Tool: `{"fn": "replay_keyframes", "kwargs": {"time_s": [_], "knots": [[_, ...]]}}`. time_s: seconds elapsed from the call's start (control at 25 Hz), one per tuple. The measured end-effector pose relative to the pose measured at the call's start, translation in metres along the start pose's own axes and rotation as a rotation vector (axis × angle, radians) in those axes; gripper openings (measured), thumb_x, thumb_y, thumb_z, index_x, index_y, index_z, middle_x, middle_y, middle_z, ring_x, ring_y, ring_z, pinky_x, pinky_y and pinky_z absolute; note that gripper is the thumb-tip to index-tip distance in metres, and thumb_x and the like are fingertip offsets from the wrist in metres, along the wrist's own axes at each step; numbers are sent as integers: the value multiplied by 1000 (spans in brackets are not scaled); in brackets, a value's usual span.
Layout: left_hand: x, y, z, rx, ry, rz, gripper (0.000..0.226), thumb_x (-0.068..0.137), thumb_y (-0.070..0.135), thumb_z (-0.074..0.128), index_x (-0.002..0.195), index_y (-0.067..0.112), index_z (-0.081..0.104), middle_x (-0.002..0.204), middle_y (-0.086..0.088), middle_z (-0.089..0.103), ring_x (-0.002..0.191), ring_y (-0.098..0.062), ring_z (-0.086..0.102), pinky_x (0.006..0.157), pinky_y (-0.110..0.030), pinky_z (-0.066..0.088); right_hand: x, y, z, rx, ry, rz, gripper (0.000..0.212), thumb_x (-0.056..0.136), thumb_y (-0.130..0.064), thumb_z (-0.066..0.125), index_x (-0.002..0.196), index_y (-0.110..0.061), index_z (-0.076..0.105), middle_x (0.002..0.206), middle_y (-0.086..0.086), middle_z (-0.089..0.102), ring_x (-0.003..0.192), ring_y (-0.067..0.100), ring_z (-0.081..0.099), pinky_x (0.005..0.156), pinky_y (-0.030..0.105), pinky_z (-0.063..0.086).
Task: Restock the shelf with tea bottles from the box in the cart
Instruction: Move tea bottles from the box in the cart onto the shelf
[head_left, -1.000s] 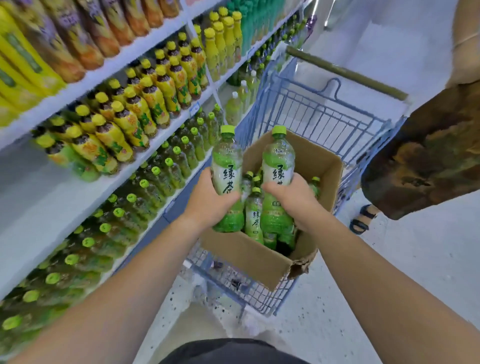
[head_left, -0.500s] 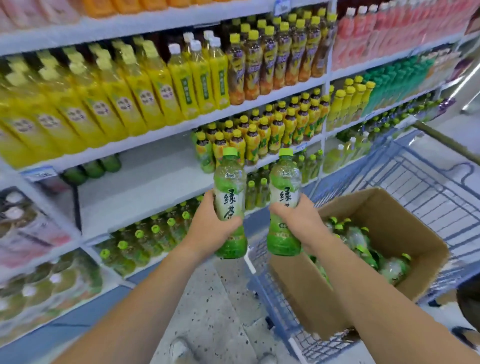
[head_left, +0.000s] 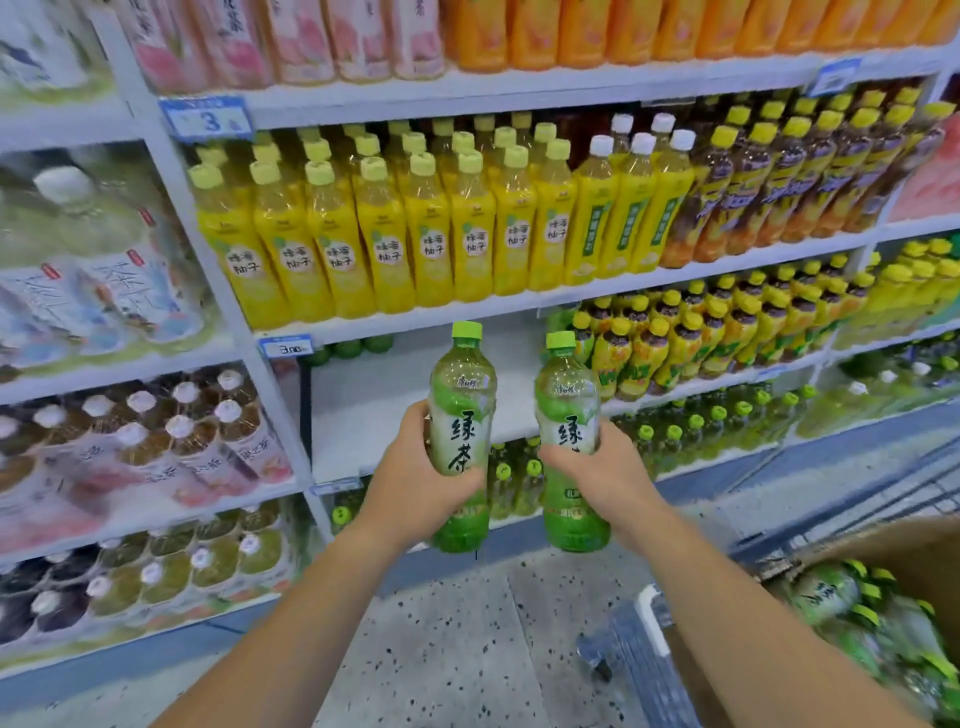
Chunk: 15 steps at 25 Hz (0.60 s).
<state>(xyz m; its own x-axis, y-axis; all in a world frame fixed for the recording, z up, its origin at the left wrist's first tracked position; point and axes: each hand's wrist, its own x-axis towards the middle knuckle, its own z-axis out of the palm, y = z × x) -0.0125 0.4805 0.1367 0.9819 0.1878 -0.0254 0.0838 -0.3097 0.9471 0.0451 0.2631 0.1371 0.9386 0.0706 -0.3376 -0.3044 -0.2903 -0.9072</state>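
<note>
Hands each curl round an upright tea bottle: left hand (head_left: 415, 483) on the left bottle (head_left: 460, 415), right hand (head_left: 597, 478) on the right bottle (head_left: 569, 410). Carrying step, I judge; next they need setting upright on the bare shelf (head_left: 374, 410) at twelve o'clock (box (head_left: 914, 545) at four).

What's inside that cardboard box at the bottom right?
Green-capped tea bottles lie piled in the cardboard box. The picture is blurred there, so no count; the top bottles cover the box floor and anything beneath.
</note>
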Motion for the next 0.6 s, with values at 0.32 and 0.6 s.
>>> {"fn": "replay_keyframes", "kwargs": {"time_s": [0.32, 0.6], "knots": [[72, -72, -20, 17, 72, 16, 71, 64, 35, 86, 124, 43, 49, 101, 18, 70, 88, -3, 71, 71, -34, 62, 80, 13, 64, -48, -16, -95, 32, 73, -26, 82, 100, -32, 64, 92, -7, 75, 83, 11, 71, 79, 42, 62], [135, -147, -8, 43, 178, 48, 64, 65, 31, 84, 115, 51, 50, 100, 23, 68, 87, 0, 70, 67, -23, 58, 180, 57, 98, -43, -21, -180, 35, 71, -29, 84, 97, -29, 61, 89, -7, 73, 81, 12, 71, 68, 34, 58]]}}
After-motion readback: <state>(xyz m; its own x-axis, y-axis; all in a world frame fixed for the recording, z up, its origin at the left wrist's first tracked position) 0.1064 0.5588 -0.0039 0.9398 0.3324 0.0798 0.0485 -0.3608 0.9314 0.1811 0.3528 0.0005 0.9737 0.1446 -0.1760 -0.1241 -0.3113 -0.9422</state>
